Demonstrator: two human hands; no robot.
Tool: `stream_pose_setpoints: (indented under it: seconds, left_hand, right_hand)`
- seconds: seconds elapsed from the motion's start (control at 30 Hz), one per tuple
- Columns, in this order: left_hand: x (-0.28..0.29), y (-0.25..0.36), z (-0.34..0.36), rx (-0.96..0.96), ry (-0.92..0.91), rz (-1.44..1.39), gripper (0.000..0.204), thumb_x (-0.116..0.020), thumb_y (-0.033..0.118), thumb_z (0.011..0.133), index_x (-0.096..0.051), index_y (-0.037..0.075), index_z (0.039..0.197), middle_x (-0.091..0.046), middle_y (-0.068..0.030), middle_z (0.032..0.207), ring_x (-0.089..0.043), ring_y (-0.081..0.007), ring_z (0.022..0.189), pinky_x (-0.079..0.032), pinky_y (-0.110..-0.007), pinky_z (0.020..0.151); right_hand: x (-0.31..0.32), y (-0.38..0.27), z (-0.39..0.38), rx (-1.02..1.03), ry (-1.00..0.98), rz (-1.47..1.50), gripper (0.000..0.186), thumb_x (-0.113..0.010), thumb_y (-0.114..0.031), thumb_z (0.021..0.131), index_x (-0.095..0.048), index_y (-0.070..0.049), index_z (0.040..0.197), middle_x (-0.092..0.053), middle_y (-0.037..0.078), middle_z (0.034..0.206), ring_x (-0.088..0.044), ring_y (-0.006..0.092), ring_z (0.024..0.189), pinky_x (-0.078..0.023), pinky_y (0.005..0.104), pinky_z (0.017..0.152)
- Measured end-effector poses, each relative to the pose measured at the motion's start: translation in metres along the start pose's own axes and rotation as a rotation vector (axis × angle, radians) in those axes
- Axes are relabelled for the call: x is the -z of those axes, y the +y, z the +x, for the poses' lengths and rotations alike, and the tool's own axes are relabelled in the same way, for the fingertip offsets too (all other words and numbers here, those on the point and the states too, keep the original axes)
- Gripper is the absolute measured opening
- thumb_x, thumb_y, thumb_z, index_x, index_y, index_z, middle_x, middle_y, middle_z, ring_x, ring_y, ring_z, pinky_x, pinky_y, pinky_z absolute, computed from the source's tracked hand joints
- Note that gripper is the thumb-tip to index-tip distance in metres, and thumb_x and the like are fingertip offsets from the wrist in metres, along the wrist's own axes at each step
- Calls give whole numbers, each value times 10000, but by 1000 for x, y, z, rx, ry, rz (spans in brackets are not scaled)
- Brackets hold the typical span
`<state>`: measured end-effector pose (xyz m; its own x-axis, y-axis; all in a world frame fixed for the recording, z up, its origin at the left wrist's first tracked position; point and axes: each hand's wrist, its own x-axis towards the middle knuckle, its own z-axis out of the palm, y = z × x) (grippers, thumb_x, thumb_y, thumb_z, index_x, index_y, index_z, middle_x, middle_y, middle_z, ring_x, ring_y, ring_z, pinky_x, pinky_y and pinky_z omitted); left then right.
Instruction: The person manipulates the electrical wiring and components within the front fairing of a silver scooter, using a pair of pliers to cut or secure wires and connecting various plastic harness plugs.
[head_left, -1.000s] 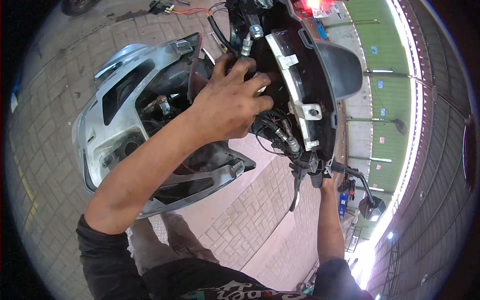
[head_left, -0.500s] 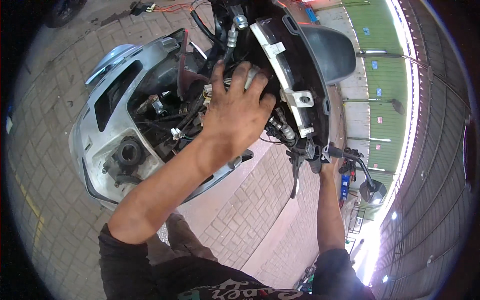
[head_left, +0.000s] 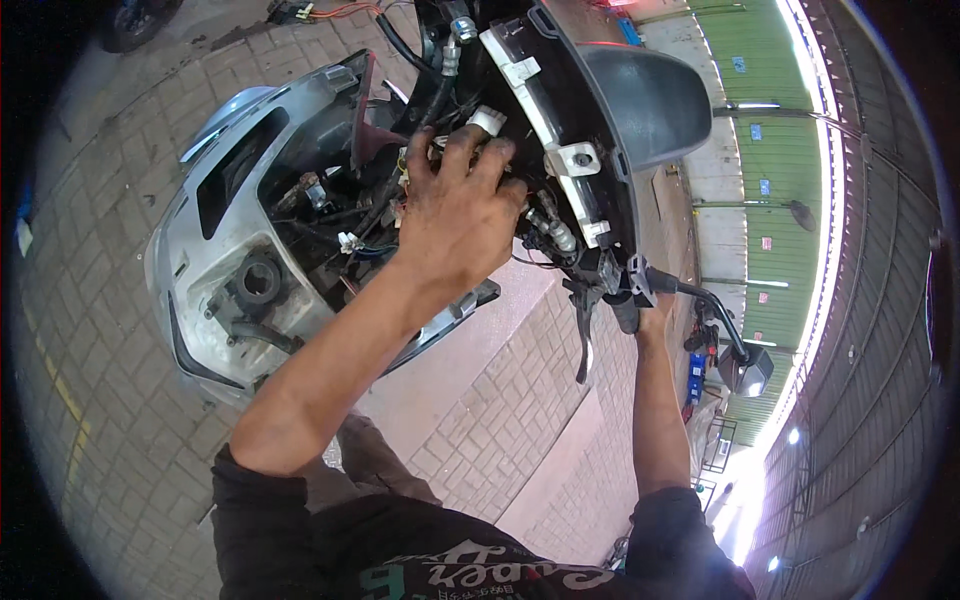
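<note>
A scooter with its front opened up stands before me, its grey body panel (head_left: 183,270) on the left and wiring bared beside it. My left hand (head_left: 455,215) reaches in with bent fingers, its fingertips partly hidden among the wires. They close on a white wiring connector (head_left: 487,121), which sticks out just past them. At the right, my right hand (head_left: 655,315) wraps the black handlebar grip (head_left: 625,316), and most of its fingers are out of sight. Next to the grip hangs the brake lever (head_left: 584,345). A dark cover with a white rail (head_left: 545,115) sits above the handlebar.
A mirror (head_left: 747,372) juts out on a stalk to the right. Loose orange wires (head_left: 345,13) lie on the paving (head_left: 110,200) at the far left, near a wheel (head_left: 140,22). Green wall panels (head_left: 765,215) rise at the right.
The handlebar and its cover have shifted slightly left and away. My left hand has moved a little left with them. The white connector now shows more fully beyond the fingers.
</note>
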<state>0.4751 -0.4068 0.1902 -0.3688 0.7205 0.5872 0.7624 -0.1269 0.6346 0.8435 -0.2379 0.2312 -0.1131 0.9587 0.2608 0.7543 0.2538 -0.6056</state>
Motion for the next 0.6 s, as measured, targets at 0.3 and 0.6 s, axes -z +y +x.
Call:
stream_pose_setpoints:
  seconds: [0.3, 0.6]
  left_hand:
    - [-14, 29, -26, 117, 51, 48, 368, -547, 133, 710, -621, 97, 1069, -380, -125, 1310, -355, -326, 1174, -195, -554, 979]
    - [-10, 22, 22, 267, 110, 73, 268, -636, 260, 665, -667, 55, 835, -576, -101, 1037, -433, -328, 1065, -218, -606, 934]
  right_hand:
    - [6, 18, 4, -3, -33, -17, 227, -576, -158, 790, -603, 7, 944, -609, 82, 857, -555, 168, 804, -438, 291, 750]
    - [-5, -12, -5, -69, -50, 51, 178, -568, -49, 792, -613, 0, 957, -622, 88, 892, -560, 194, 846, -426, 303, 788]
